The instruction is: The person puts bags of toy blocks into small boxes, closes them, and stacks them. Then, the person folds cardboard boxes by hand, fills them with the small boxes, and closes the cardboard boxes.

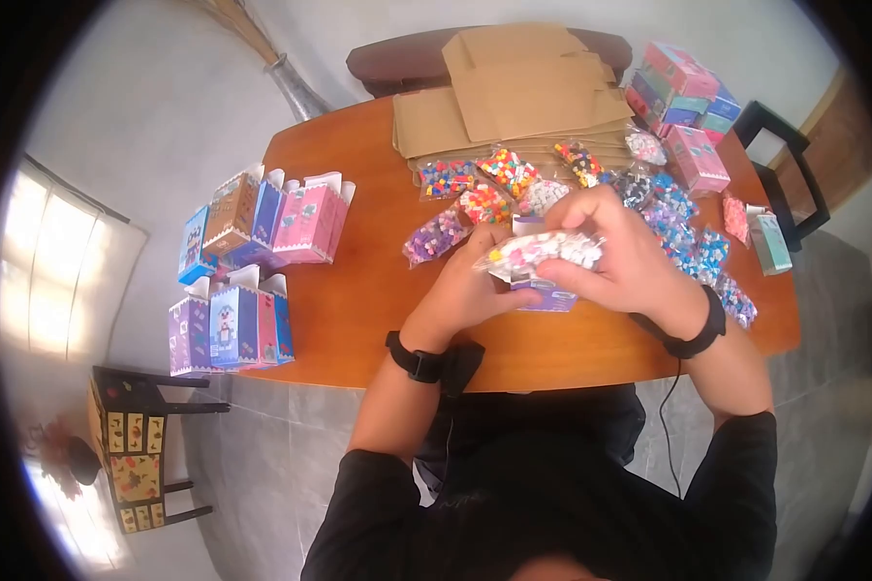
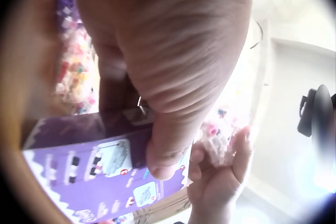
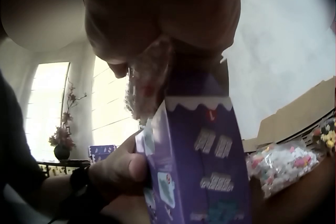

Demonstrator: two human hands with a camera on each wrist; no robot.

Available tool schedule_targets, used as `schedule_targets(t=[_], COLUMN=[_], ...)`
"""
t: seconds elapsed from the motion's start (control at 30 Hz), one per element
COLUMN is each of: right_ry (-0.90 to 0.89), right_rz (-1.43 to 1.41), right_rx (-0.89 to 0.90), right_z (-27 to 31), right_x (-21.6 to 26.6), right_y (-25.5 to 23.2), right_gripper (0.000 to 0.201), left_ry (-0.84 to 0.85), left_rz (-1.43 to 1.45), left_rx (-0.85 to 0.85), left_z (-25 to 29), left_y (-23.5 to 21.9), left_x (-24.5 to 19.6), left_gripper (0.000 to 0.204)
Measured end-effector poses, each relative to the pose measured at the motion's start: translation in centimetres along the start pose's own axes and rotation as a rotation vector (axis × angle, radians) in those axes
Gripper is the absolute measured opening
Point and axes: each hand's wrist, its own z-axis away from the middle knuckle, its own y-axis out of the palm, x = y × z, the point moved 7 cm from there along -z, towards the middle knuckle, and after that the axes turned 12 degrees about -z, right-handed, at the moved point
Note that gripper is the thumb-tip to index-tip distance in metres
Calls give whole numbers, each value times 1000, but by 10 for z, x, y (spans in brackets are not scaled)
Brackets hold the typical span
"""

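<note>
A purple box [image 1: 549, 296] [image 2: 105, 174] [image 3: 207, 166] stands upright at the table's front edge, its top flap up. My left hand [image 1: 465, 295] [image 2: 168, 66] [image 3: 121, 171] grips its side, thumb on the printed face. Above the box my right hand [image 1: 625, 261] [image 2: 215, 182] [image 3: 163, 14] pinches a clear bag of white, pink and yellow pieces [image 1: 543, 252] [image 2: 218, 134] [image 3: 149, 82] between thumb and fingers. The bag hides much of the box's opening in the head view.
Bags of coloured pieces [image 1: 484, 203] lie beyond and right of my hands. Flattened cardboard [image 1: 513, 87] covers the back. Open boxes [image 1: 305, 223] stand at the left, and stacked boxes [image 1: 673, 87] with a green box [image 1: 770, 242] at the right.
</note>
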Motion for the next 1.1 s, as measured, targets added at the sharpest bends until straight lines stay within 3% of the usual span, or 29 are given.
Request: schedule_targets(t=[0.07, 0.2, 0.33, 0.4, 0.47, 0.53, 0.6, 0.7, 0.77, 0.9, 0.97, 1.0, 1.07, 1.1], right_ry=[84, 285, 278, 462, 464, 465, 597, 634, 631, 626, 189, 188, 38, 38], right_rz=[144, 429, 368, 223, 213, 207, -394, -497, -437, -371, 113, 114, 178, 180], right_rx=[70, 196, 113, 132, 69, 6, -363, -289, -283, -327, -173, -178, -11, -15], right_z=[-1, 6, 10, 16, 22, 36, 64, 76, 77, 74, 55, 54, 51, 51], right_x=[9, 2, 7, -2, -8, -21, -50, -59, -56, -50, -17, -15, -3, -4], right_y=[-9, -12, -10, -11, -17, -22, -30, -5, 3, 3, -3, -6, 2, 2], right_gripper=[43, 41, 40, 39, 39, 39, 40, 40, 38, 37, 33, 33, 30, 30], left_ry=[-174, -1, 11, -19, 212, 169, 128, 178, -88, -96, -112, -111, 307, 310], left_rz=[213, 155, 111, 144, 77, 166, 254, 357, 747, 700, 737, 735, 324, 323], left_rx=[45, -18, -19, -11, -99, -95, -99, 3, 175, 258, 216, 221, 40, 44], left_z=[0, -1, -3, -3, -5, -3, -4, -4, -3, -1, 0, -2, -7, -7], left_y=[6, 5, 3, 6, 5, 6, 1, 0, 13, 28, 26, 25, 3, 1], left_x=[13, 5, -2, 7, 2, 1, -6, -16, -5, 1, 0, 3, -12, -10], left_gripper=[66, 63, 63, 64, 77, 88, 98, 95, 74, 61, 52, 52, 41, 41])
